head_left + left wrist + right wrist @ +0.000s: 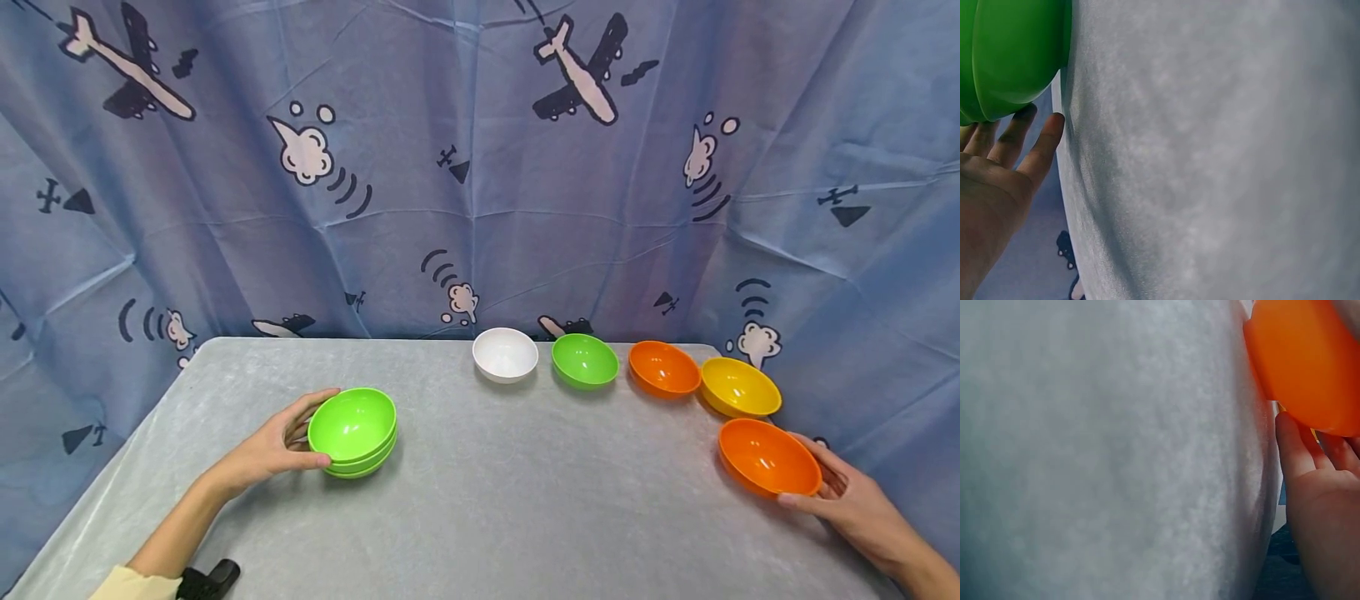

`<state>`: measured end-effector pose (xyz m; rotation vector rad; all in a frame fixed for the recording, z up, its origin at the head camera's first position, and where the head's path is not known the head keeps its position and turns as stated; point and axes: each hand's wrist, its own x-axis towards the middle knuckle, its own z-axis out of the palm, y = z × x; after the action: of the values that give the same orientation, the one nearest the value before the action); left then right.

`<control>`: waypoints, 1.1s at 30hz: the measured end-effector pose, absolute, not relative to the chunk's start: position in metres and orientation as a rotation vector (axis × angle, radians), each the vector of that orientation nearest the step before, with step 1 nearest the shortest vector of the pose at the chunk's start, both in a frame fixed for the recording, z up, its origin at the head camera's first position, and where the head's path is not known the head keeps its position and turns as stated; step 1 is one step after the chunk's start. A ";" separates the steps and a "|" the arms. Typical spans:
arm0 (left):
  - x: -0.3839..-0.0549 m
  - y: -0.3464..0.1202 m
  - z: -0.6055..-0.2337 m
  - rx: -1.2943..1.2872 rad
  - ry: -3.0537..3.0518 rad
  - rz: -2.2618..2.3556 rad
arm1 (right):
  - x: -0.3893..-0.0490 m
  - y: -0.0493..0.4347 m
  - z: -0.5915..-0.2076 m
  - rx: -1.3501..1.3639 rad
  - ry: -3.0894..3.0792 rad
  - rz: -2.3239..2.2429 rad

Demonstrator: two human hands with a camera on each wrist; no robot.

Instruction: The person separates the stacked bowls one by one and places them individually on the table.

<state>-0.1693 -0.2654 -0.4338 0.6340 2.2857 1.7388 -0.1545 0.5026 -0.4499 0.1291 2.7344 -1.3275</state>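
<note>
On the left of the table, my left hand (273, 446) grips a stack of green bowls (352, 425), thumb at the near side and fingers round the far side. The left wrist view shows the green wall (1016, 56) of the stack close above the fingers (1041, 150). At the right, my right hand (847, 492) holds an orange bowl (768, 458) by its right side, with the thumb at the near rim. In the right wrist view the same orange bowl (1310, 369) stands over the fingers (1294, 447), its inside hidden.
Along the back of the grey-covered table (525, 517) stand a white bowl (506, 356), a green bowl (585, 362), another orange bowl (664, 369) and a yellow bowl (740, 387). The yellow one is just behind the held orange bowl. A blue patterned curtain (390, 167) hangs behind.
</note>
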 end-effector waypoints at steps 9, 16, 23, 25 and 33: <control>-0.170 -0.267 -0.434 0.610 2.278 1.733 | -0.158 0.501 -0.442 0.129 2.639 -1.350; -0.170 -0.267 -0.435 0.594 2.264 1.734 | -0.160 0.503 -0.436 0.140 2.671 -1.329; -0.170 -0.266 -0.434 0.594 2.271 1.729 | -0.160 0.509 -0.431 0.049 2.800 -1.382; -0.170 -0.266 -0.433 0.600 2.277 1.722 | -0.161 0.509 -0.427 -0.006 2.834 -1.431; -0.170 -0.265 -0.433 0.611 2.271 1.722 | -0.174 0.487 -0.400 -0.054 3.027 -1.349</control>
<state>-0.1699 -0.2645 -0.4326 0.6112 2.2710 1.7224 -0.1739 0.4866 -0.3996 -0.0541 3.0271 -1.3489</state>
